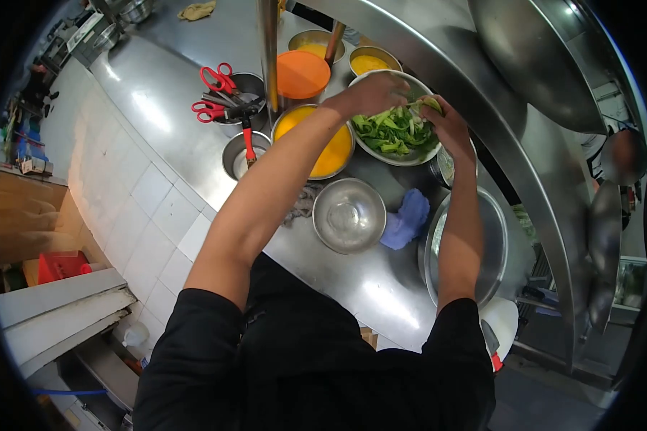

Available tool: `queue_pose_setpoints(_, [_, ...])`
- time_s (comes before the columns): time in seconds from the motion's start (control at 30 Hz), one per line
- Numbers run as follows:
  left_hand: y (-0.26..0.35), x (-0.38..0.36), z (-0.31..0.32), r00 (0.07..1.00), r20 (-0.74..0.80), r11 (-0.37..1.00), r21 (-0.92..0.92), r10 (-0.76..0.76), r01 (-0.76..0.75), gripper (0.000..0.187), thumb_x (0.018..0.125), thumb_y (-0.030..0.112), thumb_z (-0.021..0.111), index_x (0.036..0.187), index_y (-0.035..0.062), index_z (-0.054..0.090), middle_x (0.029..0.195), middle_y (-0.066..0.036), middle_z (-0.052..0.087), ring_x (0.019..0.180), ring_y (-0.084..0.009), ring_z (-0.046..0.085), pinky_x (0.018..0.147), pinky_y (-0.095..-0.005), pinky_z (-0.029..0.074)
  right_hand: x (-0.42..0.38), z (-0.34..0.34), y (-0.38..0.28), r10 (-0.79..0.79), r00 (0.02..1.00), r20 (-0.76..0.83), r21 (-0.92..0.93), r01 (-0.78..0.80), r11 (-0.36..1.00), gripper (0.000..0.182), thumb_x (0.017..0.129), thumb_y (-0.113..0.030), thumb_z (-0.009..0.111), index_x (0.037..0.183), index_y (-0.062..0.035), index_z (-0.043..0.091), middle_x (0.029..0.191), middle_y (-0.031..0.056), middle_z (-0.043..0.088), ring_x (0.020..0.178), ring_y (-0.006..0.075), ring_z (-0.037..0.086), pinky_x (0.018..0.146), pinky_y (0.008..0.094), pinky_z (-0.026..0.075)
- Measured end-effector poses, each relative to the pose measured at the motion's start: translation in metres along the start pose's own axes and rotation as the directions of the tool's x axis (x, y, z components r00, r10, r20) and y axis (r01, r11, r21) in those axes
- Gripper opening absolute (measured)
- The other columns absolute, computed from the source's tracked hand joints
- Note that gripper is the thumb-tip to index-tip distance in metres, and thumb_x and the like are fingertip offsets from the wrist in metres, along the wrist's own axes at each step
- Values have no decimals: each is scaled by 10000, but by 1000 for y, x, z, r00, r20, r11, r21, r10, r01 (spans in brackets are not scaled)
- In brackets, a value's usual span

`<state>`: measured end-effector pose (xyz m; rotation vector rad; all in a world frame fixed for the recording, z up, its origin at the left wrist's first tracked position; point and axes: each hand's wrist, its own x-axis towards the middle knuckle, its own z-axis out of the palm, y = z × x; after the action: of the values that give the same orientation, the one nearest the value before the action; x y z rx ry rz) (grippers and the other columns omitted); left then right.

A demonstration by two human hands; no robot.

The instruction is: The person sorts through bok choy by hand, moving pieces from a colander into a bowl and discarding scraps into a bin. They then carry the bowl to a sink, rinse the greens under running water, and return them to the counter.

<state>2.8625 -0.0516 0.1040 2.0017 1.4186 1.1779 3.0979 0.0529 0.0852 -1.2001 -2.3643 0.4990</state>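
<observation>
A wide bowl [394, 160] full of cut green leafy vegetables [395, 131] stands at the upper middle of the steel counter. Over its upper left part is my left hand [379, 93], its fingers pointing right; their grip is too blurred to make out. My right hand [446, 118] is at the bowl's right rim, fingers closed on a piece of green vegetable [431, 104]. An orange lid [302, 74] and a bowl of yellow liquid [333, 152] are left of the bowl. Nearer to me stands an empty metal bowl [349, 215].
A pot with red-handled scissors [219, 77] and a small pot with a red-handled brush [249, 144] stand left. A blue cloth [407, 219] and a large metal basin [502, 248] lie right. A curved steel edge [507, 136] rises beyond; a person [622, 154] is at far right.
</observation>
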Motion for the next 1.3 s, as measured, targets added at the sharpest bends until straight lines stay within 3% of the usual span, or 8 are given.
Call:
queue_pose_setpoints(0.17, [4,1,10,910,346,943,-153,-229,295,306,878,202,610,1125,23,632,1072,-191,641,970,-303,611,868,-381,477,17,16,-9,-137,990,-20,-34,136,990,237,902,-227,587,1091,-94,638,852,-8,619,781,71,542,757,233,435])
queue_pose_setpoints(0.23, [1,-10,17,991,-124,990,130,-41,57,298,885,222,597,1108,29,639,1063,-184,654,973,-351,619,860,-399,482,17,13,-12,-151,988,-11,-38,151,988,293,891,-227,602,1144,-80,612,906,25,624,833,92,554,795,245,434])
queue_pose_setpoints(0.33, [16,-53,15,936,-347,991,89,-65,102,291,885,242,586,1055,18,657,978,-196,668,913,-391,629,818,-441,489,7,14,-20,-135,990,44,21,134,991,392,874,-228,626,1224,-59,573,988,75,632,911,125,572,853,262,433])
queue_pose_setpoints(0.53, [49,-220,20,778,-22,777,44,-627,628,430,856,396,640,729,-15,620,682,-229,613,706,-401,628,655,-460,477,15,-2,-18,-34,905,423,567,-235,789,648,792,-157,653,1394,-32,450,1259,172,585,1155,217,549,994,319,397])
queue_pose_setpoints(0.7, [47,-265,59,656,44,656,-30,-753,754,447,818,399,688,1007,37,507,859,-206,670,778,-416,639,728,-499,473,94,29,79,201,958,203,0,-206,979,673,752,-109,637,1394,-32,450,1260,163,587,1168,233,545,1003,333,389])
queue_pose_setpoints(0.9, [30,-272,83,705,2,696,-165,-709,699,249,777,190,633,915,3,543,785,-229,642,763,-424,625,720,-480,479,114,83,133,227,974,23,-341,-206,917,654,656,-15,603,1307,-15,535,1153,153,634,1099,263,587,963,357,420])
queue_pose_setpoints(1.07, [39,-305,64,679,10,668,-168,-734,725,197,771,152,583,815,-39,572,737,-251,618,740,-442,604,699,-477,469,89,19,71,376,815,441,-174,-334,926,599,610,33,622,1205,-29,606,1068,146,661,1011,253,620,899,363,460])
queue_pose_setpoints(1.3, [61,-341,34,597,123,550,-275,-793,788,177,787,129,560,757,-39,512,597,-70,456,584,-140,445,550,-337,390,78,22,54,269,755,598,-20,-322,947,512,568,15,702,1077,-19,679,963,136,698,904,257,653,830,372,489])
